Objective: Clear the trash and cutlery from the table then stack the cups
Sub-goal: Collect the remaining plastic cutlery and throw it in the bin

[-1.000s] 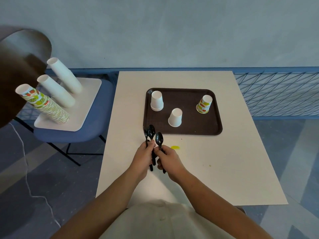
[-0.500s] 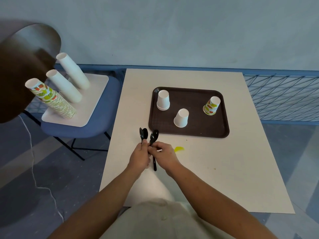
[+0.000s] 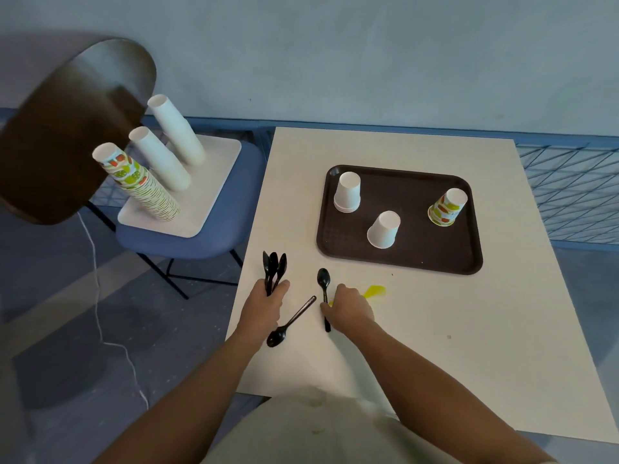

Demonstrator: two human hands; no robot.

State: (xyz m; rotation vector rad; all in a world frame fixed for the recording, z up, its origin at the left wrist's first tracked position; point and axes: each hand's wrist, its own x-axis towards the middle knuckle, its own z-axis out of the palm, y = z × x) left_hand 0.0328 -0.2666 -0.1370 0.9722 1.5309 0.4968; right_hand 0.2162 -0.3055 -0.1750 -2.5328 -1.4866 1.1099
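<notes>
Cutlery (image 3: pixel 273 264) is half gathered before the tray (image 3: pixel 418 257): a spoon bunch (image 3: pixel 268 274) is gripped in the left hand (image 3: pixel 264 306), one spoon (image 3: pixel 323 278) is pinched by the right hand (image 3: pixel 351 311), and a loose spoon (image 3: pixel 294 319), yellow scrap (image 3: pixel 375 292) and three unstacked cups (image 3: pixel 383 229) on it are left.

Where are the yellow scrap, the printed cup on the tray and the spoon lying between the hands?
Yellow scrap (image 3: pixel 375 291): head view, its wide end.
Printed cup (image 3: pixel 444 209): head view, its side wall.
Spoon (image 3: pixel 297 316): head view, middle of its handle.
</notes>
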